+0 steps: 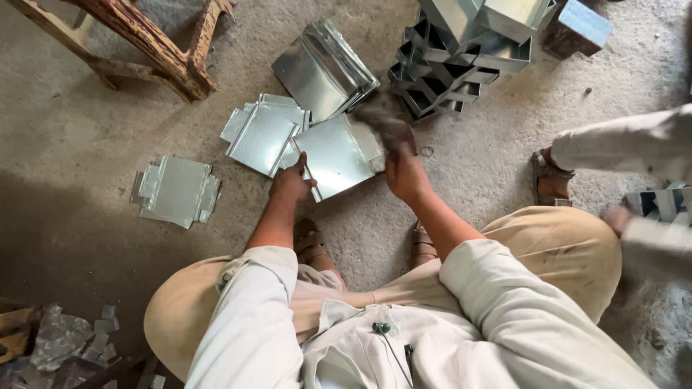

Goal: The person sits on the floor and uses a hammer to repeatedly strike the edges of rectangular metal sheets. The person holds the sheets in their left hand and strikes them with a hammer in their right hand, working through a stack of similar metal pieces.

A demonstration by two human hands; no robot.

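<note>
My left hand grips the near left edge of a shiny cut sheet-metal piece that lies tilted on the concrete floor. My right hand is closed around a dark, blurred tool held over the sheet's right edge. Just behind the sheet lie a pile of similar flat metal blanks and a leaning stack of folded sheets.
Finished metal boxes are heaped at the back right. A lone notched blank lies to the left, and a wooden stool leg stands at the back left. Another person's sandalled foot and sleeve are on the right. Metal scraps lie bottom left.
</note>
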